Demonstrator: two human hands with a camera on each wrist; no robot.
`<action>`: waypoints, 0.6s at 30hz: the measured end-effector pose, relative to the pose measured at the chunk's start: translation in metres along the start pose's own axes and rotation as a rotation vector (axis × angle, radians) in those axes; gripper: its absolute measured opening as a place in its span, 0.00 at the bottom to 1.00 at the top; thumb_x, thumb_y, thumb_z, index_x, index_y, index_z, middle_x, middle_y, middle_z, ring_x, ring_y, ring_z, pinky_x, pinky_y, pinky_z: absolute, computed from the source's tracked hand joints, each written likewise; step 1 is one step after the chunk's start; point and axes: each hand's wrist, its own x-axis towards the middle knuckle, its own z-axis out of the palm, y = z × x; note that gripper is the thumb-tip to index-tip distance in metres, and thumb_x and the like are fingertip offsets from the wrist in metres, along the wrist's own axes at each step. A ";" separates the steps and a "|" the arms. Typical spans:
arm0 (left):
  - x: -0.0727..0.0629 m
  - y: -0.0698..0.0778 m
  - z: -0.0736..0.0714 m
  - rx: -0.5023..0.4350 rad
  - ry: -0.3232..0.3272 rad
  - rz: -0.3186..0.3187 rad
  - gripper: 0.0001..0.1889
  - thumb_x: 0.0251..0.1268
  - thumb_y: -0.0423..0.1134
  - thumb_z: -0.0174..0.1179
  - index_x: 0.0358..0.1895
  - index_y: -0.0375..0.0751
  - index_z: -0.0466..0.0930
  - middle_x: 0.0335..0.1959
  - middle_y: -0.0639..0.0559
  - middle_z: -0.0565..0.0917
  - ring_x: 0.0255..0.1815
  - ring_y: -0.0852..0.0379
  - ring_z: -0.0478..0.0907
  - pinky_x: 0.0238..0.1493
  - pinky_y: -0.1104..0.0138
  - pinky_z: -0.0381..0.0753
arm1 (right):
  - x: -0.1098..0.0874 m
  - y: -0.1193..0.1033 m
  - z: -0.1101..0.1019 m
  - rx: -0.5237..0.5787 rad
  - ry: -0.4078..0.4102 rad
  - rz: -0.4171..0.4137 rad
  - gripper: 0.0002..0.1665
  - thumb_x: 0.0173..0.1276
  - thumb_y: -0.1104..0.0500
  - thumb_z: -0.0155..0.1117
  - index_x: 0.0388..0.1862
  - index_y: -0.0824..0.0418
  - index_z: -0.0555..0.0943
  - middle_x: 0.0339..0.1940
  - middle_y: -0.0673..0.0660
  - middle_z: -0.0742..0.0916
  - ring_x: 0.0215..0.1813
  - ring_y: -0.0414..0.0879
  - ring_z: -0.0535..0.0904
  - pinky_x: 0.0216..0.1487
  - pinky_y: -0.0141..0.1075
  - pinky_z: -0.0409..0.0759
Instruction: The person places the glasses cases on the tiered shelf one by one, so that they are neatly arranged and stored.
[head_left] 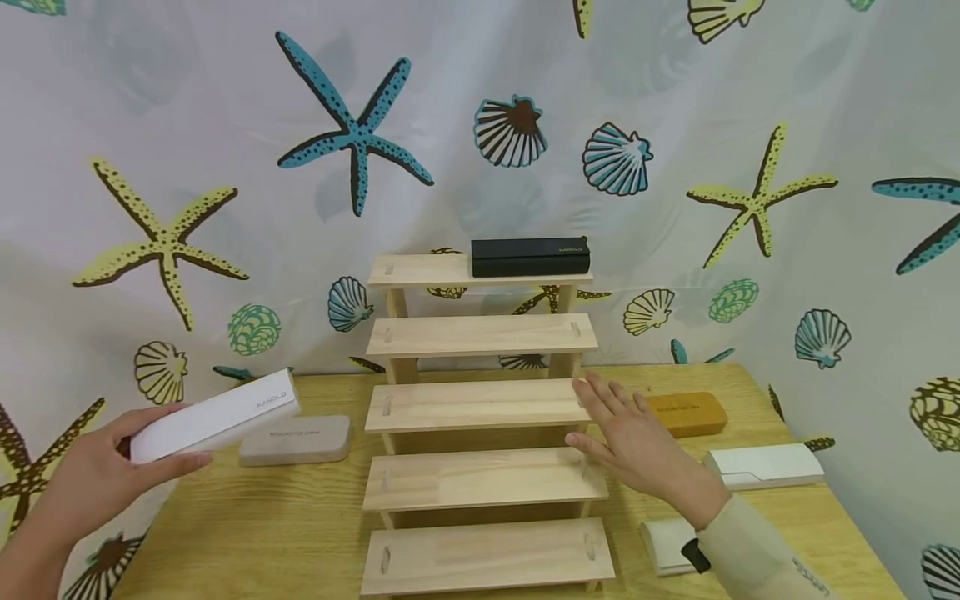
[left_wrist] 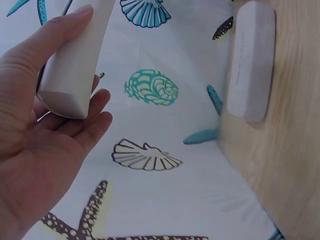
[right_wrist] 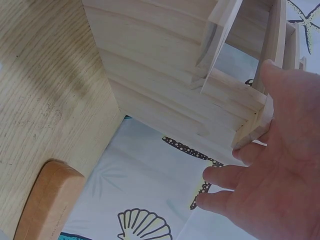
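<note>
Now your left hand [head_left: 90,475] holds the long white case [head_left: 213,415] by its near end, thumb along one side and fingers curled beneath, lifted off the table [head_left: 247,517] at about 9 o'clock from the stepped wooden stand [head_left: 480,408]. Your right hand [head_left: 637,442] is flat and spread wide, holding nothing, its fingertips at the right end of the stand's third step, about 3 o'clock from the stand's middle.

Every case in view is closed, so you cannot tell what any of them contains. The stand carries only the black case [head_left: 530,256], on the top step toward 1 o'clock.

From the head view you see the grey case [head_left: 296,439] lying just beyond the white one's far end, the tan case [head_left: 686,413] behind your right hand, and two white cases [head_left: 765,465] on the table at 4 o'clock. The left wrist view [left_wrist: 70,65] adds the white case's blunt, angled end resting against your fingers [left_wrist: 95,107], with the grey case [left_wrist: 251,60] well apart. The right wrist view shows your fingers [right_wrist: 240,175] just beside the stand's edge [right_wrist: 240,115] and the tan case [right_wrist: 47,205] on the table at 7 o'clock.
</note>
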 end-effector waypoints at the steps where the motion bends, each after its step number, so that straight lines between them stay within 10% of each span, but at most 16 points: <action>1: 0.002 0.003 -0.001 -0.008 0.001 0.012 0.48 0.63 0.58 0.75 0.80 0.35 0.65 0.68 0.22 0.72 0.46 0.48 0.76 0.29 0.66 0.76 | 0.000 0.000 0.000 -0.002 -0.002 0.002 0.48 0.81 0.40 0.58 0.87 0.62 0.54 0.86 0.69 0.61 0.82 0.75 0.60 0.77 0.73 0.57; 18: 0.030 0.053 -0.013 -0.076 0.003 0.132 0.43 0.63 0.53 0.77 0.78 0.41 0.70 0.65 0.31 0.77 0.40 0.69 0.71 0.30 0.68 0.76 | -0.001 0.002 0.001 0.000 0.000 -0.002 0.47 0.82 0.40 0.57 0.87 0.63 0.54 0.86 0.69 0.60 0.82 0.74 0.60 0.76 0.74 0.58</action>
